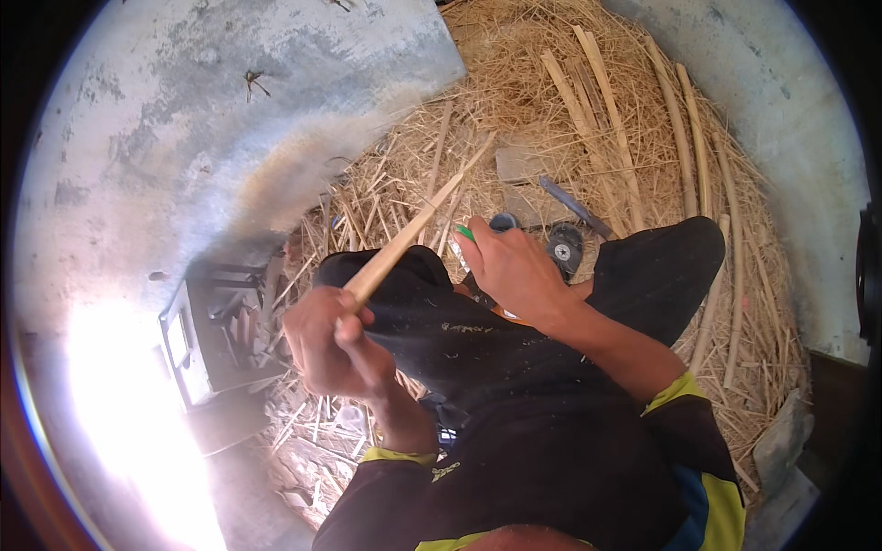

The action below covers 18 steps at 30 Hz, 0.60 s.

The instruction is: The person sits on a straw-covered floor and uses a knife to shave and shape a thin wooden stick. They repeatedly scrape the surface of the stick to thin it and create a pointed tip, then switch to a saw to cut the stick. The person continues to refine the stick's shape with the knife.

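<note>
My left hand (335,344) is closed around the thick end of a pale split bamboo strip (404,241). The strip slants up and to the right, narrowing to a thin point above the straw. To its right, apart from the strip, my right hand (516,273) is closed on a small green object (466,232). Only a bit of green shows by the thumb; the fingers hide the rest, so its kind is unclear. Both hands are over my crossed legs in dark trousers (459,344), where a few pale shavings lie.
A dark flat bar-like tool (577,208) lies on the straw (514,55) beyond my right knee. Near it are a round black item with a star (563,250) and a bluish round item (503,222). Long bamboo poles (675,129) lie right; a wooden frame (220,335) stands left, by the wall.
</note>
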{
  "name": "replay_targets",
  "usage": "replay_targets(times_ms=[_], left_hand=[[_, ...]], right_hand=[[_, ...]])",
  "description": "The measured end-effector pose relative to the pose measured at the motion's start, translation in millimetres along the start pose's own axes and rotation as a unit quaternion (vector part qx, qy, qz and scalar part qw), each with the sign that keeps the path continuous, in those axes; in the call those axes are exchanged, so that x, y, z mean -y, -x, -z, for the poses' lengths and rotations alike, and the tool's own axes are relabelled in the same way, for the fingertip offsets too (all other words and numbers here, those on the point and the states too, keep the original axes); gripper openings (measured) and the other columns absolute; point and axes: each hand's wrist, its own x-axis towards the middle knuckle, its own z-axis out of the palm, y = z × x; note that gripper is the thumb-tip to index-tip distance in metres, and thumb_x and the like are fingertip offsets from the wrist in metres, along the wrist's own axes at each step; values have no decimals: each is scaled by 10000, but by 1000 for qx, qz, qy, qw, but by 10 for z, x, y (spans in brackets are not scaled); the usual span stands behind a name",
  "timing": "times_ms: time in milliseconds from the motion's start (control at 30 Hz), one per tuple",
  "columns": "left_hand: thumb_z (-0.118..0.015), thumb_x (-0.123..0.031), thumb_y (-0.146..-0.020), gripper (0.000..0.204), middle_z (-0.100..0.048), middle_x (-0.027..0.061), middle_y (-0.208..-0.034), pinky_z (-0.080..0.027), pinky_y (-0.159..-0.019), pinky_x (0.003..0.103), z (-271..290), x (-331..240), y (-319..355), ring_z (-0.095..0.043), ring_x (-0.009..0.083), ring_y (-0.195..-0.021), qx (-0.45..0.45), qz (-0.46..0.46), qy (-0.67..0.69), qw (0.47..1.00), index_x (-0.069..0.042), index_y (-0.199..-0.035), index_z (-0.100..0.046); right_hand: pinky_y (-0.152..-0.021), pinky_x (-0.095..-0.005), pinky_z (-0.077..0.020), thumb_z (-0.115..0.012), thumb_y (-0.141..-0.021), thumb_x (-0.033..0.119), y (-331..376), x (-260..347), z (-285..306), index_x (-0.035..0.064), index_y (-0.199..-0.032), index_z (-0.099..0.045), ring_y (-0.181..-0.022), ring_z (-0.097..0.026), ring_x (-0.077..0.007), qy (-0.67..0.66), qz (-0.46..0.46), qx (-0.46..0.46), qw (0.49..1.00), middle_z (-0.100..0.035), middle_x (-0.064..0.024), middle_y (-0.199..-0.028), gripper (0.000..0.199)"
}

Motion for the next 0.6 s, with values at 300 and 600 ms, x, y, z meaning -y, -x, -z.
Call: replay_targets(times_ms=[300,600], left_hand=[[-529,-361,-974,380,-548,117,-807,-399,-480,238,8,40,113,-500,139,-580,51,-6,43,998,7,-881,-554],[-583,-206,-966,250,-572,127,-791,-398,-470,268,118,64,222,-497,153,-550,33,8,39,999,34,-895,-591]], right_hand=[[-443,-438,-461,-586,-935,205,141,339,87,32,-870,-510,-491,-589,-350,1,80,1,997,-563,-144,-546,200],[-435,-427,-487,-617,-909,227,182,161,-290,44,-894,-522,-497,-623,-324,21,130,-78,988,-594,-119,-564,207]])
